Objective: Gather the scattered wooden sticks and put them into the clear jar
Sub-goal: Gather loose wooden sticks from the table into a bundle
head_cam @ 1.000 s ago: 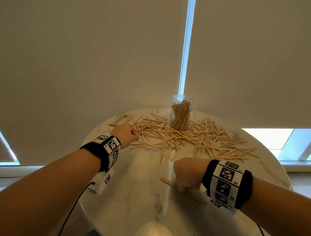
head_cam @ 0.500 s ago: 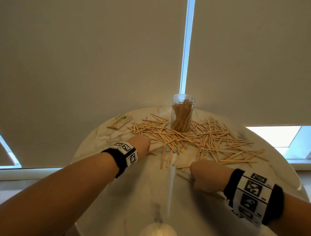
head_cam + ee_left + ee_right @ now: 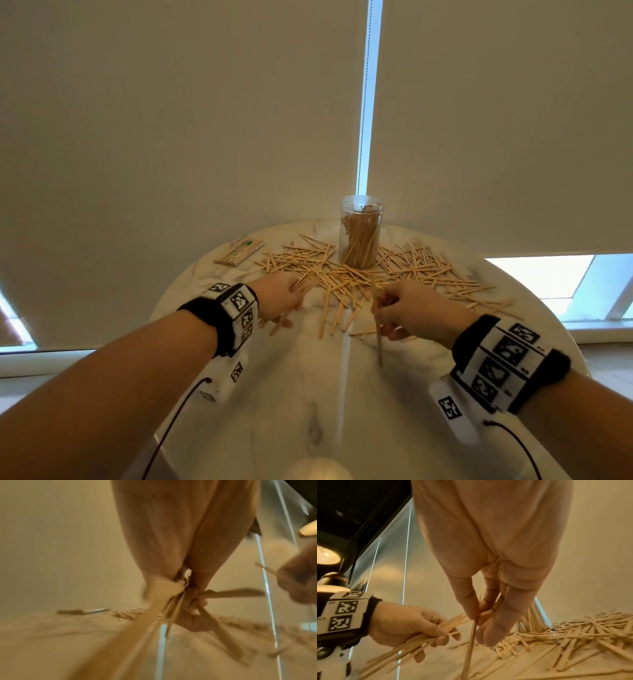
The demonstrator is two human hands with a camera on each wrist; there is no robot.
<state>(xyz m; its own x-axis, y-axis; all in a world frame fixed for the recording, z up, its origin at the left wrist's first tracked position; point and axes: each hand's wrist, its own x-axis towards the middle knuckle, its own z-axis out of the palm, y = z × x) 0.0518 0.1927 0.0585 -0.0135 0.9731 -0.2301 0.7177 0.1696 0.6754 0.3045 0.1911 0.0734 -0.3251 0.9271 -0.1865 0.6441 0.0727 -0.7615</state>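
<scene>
At far left of the round marble table (image 3: 239, 404), a flat packet of sticks (image 3: 239, 252) in a wrapper, lying well apart from the hands. Just right of it, left hand (image 3: 279, 296), fingers curled round a bundle of wooden sticks (image 3: 423, 639) that fans out past the palm toward the camera; blurred in the left wrist view, plain in the right wrist view. Between the hands and beyond them, scattered wooden sticks (image 3: 346, 277) heaped across the far half of the tabletop, crossing one another. At the back centre, clear jar (image 3: 360, 231) upright and lidless, already holding many sticks on end, ringed by the loose ones. Further right, right hand (image 3: 409, 310) with thumb and fingers pinching a single long stick (image 3: 376, 329), held nearly upright, lower end pointing down at the marble. On each wrist, a black band with square printed markers (image 3: 503, 363). Behind everything, drawn pale roller blinds (image 3: 171, 120).
</scene>
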